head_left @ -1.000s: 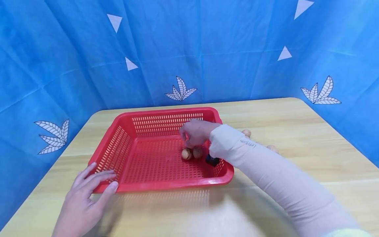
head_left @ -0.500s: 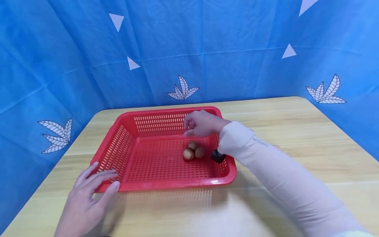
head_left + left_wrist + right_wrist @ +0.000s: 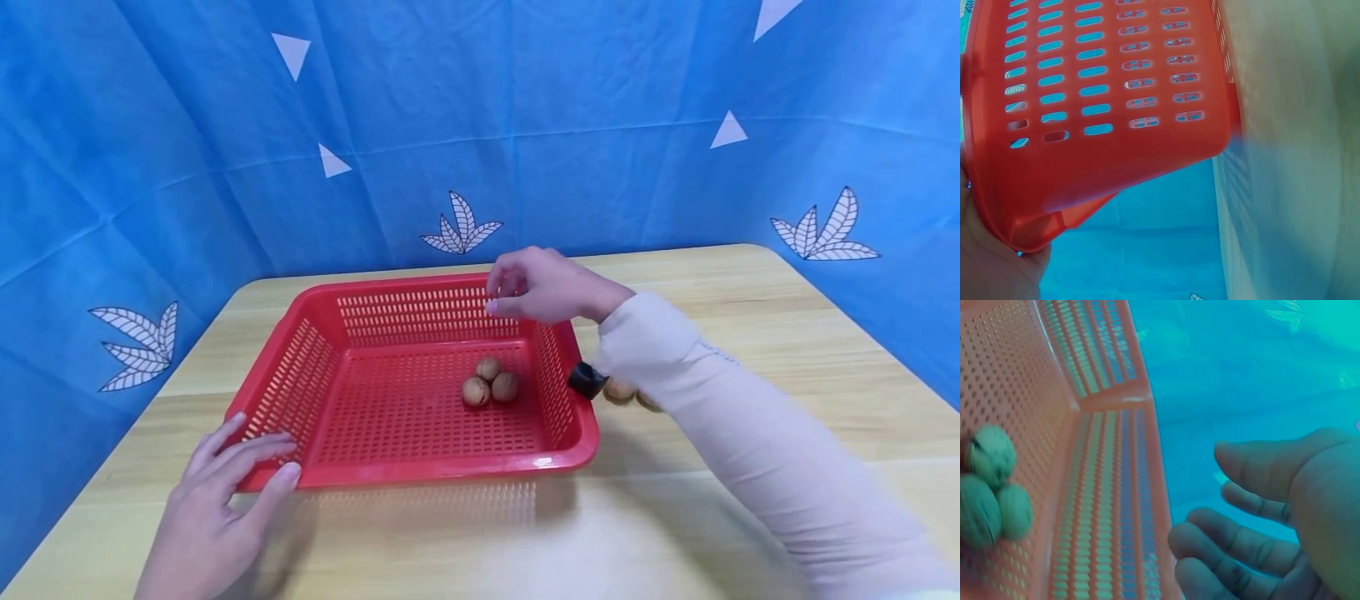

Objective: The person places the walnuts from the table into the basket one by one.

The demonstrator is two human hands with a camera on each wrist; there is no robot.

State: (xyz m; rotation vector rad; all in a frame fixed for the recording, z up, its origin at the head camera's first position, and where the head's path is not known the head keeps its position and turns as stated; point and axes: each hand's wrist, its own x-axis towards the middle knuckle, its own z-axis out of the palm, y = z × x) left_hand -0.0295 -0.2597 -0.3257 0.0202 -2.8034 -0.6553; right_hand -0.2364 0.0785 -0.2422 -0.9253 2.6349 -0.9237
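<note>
The right hand [image 3: 551, 287] hovers empty, its fingers loosely curled, above the far right corner of the red basket [image 3: 420, 471] at frame centre, where three walnuts [image 3: 489, 382] sit bunched on the floor. More walnuts [image 3: 630, 393] lie on the counter [image 3: 750, 333] just right of the basket, partly hidden by the sleeve. The left hand [image 3: 217, 500] rests flat-fingered on the near left rim — best kept steady there, so the basket cannot slide while each nut is set down low, not dropped.

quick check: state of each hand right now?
Left hand: open, straight fingers resting on the near-left corner of the red basket.
Right hand: open, loosely curled, holding nothing, above the basket's far right corner.
</note>
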